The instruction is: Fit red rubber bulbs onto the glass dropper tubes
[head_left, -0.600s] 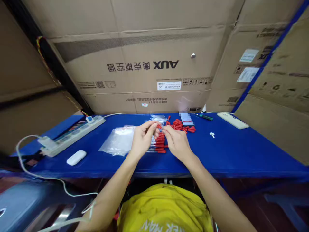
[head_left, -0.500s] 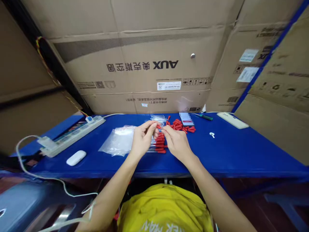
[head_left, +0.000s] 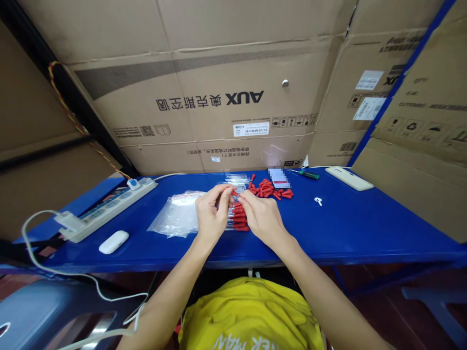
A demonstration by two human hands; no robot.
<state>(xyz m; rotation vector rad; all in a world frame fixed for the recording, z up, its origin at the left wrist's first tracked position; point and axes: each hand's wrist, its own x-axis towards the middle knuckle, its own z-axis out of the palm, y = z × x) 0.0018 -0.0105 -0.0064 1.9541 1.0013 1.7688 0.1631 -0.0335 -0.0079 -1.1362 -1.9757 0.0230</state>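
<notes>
My left hand (head_left: 213, 214) pinches a red rubber bulb (head_left: 234, 193) between thumb and fingertips. Facing it, my right hand (head_left: 263, 216) is closed, its thumb and fingers pressed together at the bulb's end. What the right fingertips grip is too small and covered to make out. Beneath both hands lies a row of thin clear tubes with red bulbs (head_left: 240, 218) on their right ends, partly hidden by the fingers. Farther back are bare clear glass tubes (head_left: 237, 180). Loose red bulbs (head_left: 265, 188) are heaped just beyond my right hand.
Left of my hands lie clear plastic bags (head_left: 175, 214), a white earbud case (head_left: 114, 242) and a power strip (head_left: 109, 209) with a cable. Rightward are a phone (head_left: 279, 179), a green screwdriver (head_left: 308, 174), an earbud (head_left: 318, 201) and a white power bank-like block (head_left: 349, 178). Cardboard (head_left: 211, 63) walls the back.
The view has shifted slightly. Both hands stay together over the tubes, with the red bulb still in my left fingertips.
</notes>
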